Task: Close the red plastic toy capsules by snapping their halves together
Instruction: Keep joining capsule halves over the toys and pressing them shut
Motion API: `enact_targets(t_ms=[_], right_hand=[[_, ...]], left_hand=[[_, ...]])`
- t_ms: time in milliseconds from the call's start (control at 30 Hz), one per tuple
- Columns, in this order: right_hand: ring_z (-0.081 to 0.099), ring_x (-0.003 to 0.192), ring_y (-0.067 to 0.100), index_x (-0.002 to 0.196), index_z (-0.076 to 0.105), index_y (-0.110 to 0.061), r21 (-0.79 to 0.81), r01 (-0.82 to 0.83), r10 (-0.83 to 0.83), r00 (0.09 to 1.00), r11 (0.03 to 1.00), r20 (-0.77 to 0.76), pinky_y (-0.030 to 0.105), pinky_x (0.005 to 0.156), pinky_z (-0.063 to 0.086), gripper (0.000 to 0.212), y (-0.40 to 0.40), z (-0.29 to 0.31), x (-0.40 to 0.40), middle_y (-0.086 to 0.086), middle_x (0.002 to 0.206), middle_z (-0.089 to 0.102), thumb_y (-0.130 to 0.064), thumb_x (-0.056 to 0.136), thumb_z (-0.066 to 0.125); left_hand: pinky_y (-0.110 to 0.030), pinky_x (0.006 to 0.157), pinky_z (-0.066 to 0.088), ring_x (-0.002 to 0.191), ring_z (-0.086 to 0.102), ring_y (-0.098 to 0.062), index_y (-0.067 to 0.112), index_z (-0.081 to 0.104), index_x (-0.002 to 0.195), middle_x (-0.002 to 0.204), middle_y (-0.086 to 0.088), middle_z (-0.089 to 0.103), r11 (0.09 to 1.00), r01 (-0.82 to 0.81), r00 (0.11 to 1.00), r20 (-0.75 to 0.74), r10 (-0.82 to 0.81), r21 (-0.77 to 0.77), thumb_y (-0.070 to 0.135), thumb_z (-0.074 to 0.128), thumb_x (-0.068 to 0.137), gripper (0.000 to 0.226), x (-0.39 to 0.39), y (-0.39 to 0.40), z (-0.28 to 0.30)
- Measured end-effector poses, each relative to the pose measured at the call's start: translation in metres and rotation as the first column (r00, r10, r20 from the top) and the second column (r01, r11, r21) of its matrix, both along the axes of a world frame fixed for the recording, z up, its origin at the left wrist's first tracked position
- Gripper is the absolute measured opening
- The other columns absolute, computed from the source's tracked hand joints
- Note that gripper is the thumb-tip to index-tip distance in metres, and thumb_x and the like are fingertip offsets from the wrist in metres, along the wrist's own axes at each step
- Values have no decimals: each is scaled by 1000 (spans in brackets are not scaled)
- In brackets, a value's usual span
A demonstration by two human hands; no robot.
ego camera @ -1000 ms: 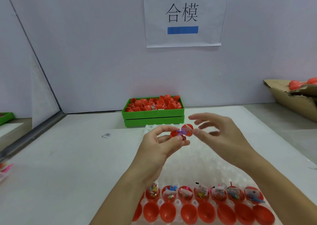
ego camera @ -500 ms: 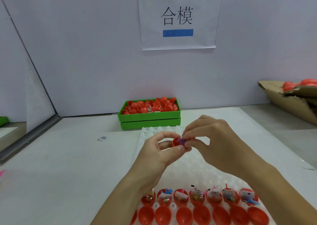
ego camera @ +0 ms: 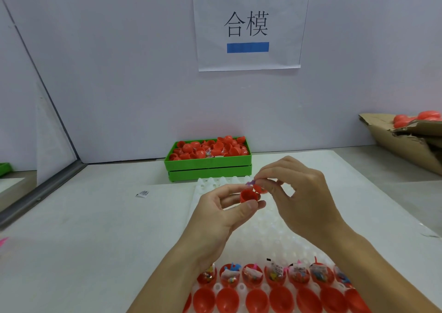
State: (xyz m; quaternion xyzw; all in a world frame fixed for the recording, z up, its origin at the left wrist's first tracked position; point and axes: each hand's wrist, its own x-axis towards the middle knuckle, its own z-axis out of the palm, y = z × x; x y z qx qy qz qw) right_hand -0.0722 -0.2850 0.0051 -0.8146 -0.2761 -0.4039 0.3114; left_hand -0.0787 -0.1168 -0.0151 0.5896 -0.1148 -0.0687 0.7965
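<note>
A pale grey bench (ego camera: 83, 241) is seen, covered in the middle by a white sheet, and it is closed at the far side by a plain light wall (ego camera: 119, 73). One paper sign (ego camera: 248, 23) with two printed characters and two blue bars is fixed on this wall. At the far middle of the bench one green crate (ego camera: 208, 167) is placed, filled with loose red capsule halves; they are heaped and cannot be counted. At the far right one torn cardboard box (ego camera: 401, 143) is seen with some red pieces in it. One small white label (ego camera: 143, 193) lies on the bench to the left.

One white moulded tray (ego camera: 267, 231) is laid in the near middle. In its near part two rows of red halves are held: a row of seven filled halves (ego camera: 275, 274) with small packed toys, and nearer a row of empty halves (ego camera: 256, 300), about seven, cut by the picture edge.

Above the tray one red capsule (ego camera: 248, 196) is pinched in the grip of the left hand (ego camera: 222, 214), between thumb and fingers. Its second half is hinged open at the right, and a small purple toy at the rim is pinched in the grip of the right hand (ego camera: 301, 198), fingers curled.
</note>
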Motion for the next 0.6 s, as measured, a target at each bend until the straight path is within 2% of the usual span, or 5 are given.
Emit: enact_targets(t_ms=[100, 200, 367, 500, 600], right_hand=[[63, 78, 3, 87, 76, -19, 263, 0, 14, 999, 965, -51, 15, 65, 51, 11, 3, 4, -4, -11, 85, 70, -9, 84, 73], [67, 80, 4, 83, 69, -39, 545, 19, 92, 980, 838, -176, 10, 64, 52, 21, 3, 7, -5, -23, 75, 70, -18, 87, 71], [69, 75, -1, 78, 67, -41, 604, 82, 138, 941, 792, -308, 6, 63, 51, 21, 2, 2, 0, -21, 69, 71, -23, 86, 72], [69, 73, -2, 74, 67, -43, 587, 59, 167, 932, 807, -323, 7, 62, 51, 24, 5, 1, -1, -26, 70, 71, -23, 86, 72], [69, 73, -3, 74, 66, -45, 572, 56, 153, 938, 818, -312, 7, 61, 51, 25, 8, 0, -2, -30, 68, 69, -23, 85, 73]], left_hand=[[-24, 82, 57, 100, 72, -30, 4, 68, 110, 107, -16, 74, 1000, 4, 1000, -3, -4, 9, 14, 78, 68, 44, 0, 0, 0], [-25, 83, 57, 100, 72, -30, 4, 67, 110, 105, -16, 74, 1000, -2, 1000, -1, 2, 18, 15, 79, 67, 47, 0, 0, 0], [-26, 83, 58, 99, 72, -30, 5, 68, 106, 106, -15, 73, 999, -32, 999, 2, 32, 22, 16, 82, 65, 44, 0, 0, -1], [-28, 85, 57, 100, 72, -29, 8, 69, 105, 108, -13, 73, 998, -36, 999, 14, 35, 53, 17, 82, 66, 42, 1, 0, -3], [-36, 93, 53, 100, 72, -29, 10, 70, 103, 109, -13, 73, 995, -50, 999, 22, 48, 87, 20, 83, 65, 41, 0, 0, -3]])
